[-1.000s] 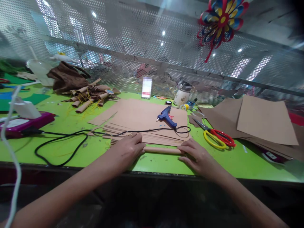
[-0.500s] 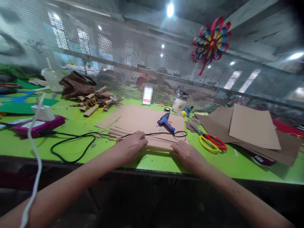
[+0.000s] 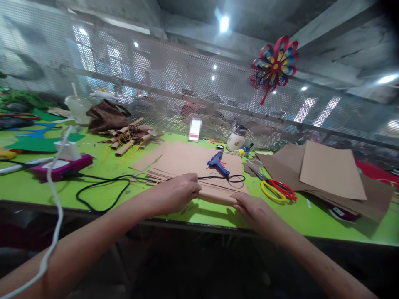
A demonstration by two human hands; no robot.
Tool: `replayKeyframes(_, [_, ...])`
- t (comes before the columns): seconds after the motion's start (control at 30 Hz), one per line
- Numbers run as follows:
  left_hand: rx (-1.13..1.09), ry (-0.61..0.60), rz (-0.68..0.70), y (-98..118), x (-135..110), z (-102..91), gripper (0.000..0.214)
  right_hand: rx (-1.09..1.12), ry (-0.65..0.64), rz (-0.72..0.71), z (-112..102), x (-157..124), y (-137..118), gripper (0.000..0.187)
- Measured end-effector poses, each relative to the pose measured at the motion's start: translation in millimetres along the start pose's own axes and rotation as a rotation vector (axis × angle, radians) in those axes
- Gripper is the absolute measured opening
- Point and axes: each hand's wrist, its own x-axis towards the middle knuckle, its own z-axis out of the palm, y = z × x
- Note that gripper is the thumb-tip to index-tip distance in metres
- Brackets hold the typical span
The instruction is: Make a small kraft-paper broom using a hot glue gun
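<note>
Pink box (image 3: 62, 168): lay far left of the cardboard stack (image 3: 187, 160), near the table (image 3: 311, 216)'s front edge.
Black cord (image 3: 102, 192): looped over the green top left of the stack, then ran across the stack's near edge.
Left hand (image 3: 177, 193): sat at the stack's near left corner, fingers curled tight over the left end of the paper roll (image 3: 216, 197).
Paper roll: lay along the stack's near edge, parallel to the table front, held between both hands.
Glue gun (image 3: 218, 163): rested on top of the stack, toward its right side.
Right hand (image 3: 254, 207): sat at the stack's near right corner, fingers bent over the roll's right end and gripping it.
Open room: a bare green strip ran between the stack's near edge and the table front.
Scissors (image 3: 276, 189): lay just right of the stack.
Loose sheets (image 3: 333, 170): were piled well right of the stack, beyond the scissors.
</note>
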Motion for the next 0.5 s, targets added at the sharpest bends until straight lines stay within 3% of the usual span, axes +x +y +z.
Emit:
replayKeyframes(0.3, [-0.066,-0.072,0.03,11.6,3.8,-13.1,0.02,-0.025,-0.069,0.057,3.5,-9.1,-1.0,0.018])
replayKeyframes(0.5, [-0.095,-0.093,0.031,8.7,6.7,-13.1,0.034,-0.037,-0.08,0.072,4.3,-10.9,-1.0,0.019])
